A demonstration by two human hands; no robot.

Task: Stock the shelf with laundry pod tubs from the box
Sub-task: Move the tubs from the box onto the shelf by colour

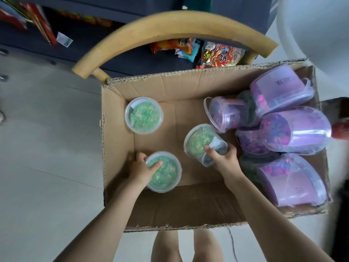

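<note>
**Head view, looking down.** An open cardboard box (170,86) rests on a seat whose curved wooden backrest (160,25) arcs above it. The seat itself is hidden beneath the box.

3 green tubs occupy the left half of the box.
- The left hand (139,167) grips the nearest green tub (166,175) from its outer side, with the thumb laid over the lid and the fingers curled round the wall. This tub stands upright.
- The right hand (225,160) holds a second green tub (199,141), tilted with its lid toward the left. The thumb lies on the upper wall and the other fingers are hidden behind it. Whether this tub touches the box floor cannot be told.
- The third green tub (144,115) stands upright and untouched near the far left corner.

Taking 1 tub per hand probably halves the trips to the shelf.

The purple tubs (294,129) lie heaped on their sides against the right wall. Their count is uncertain, since some are buried.

The dark shelf unit (85,38) along the top edge is blurred and cut off. Only snack packets (221,55) show there, so the spot meant for the tubs is not visible.
</note>
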